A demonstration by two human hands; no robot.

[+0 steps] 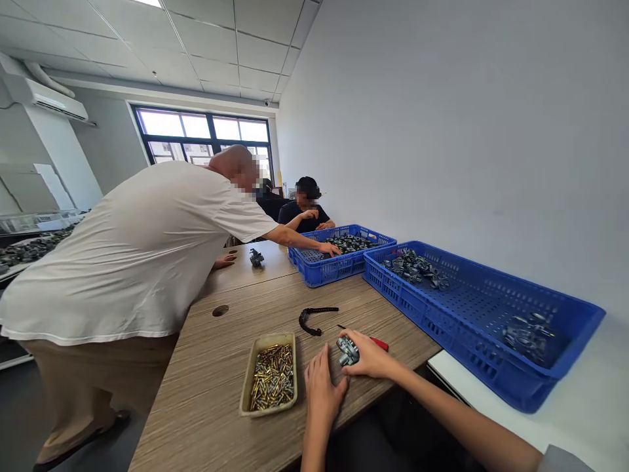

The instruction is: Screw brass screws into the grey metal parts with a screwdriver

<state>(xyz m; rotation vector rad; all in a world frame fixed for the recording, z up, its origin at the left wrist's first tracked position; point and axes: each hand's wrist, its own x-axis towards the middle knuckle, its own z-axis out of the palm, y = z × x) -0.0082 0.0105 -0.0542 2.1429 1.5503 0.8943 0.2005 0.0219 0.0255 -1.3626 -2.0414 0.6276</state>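
My right hand [369, 357] is closed on a small grey metal part [346, 351] that rests on the wooden table [211, 387]. A red-handled tool [377, 341] lies partly under this hand. My left hand [322, 387] lies flat on the table just left of the part, fingers stretched out, holding nothing. A shallow beige tray [246, 380] full of several small brass screws sits to the left of my left hand.
A black strap [313, 317] lies beyond my hands. Two blue crates [496, 367] [322, 269] hold grey metal parts at right and far centre. A person in a white shirt [142, 255] leans over the table, a hand in the far crate. Another person sits behind.
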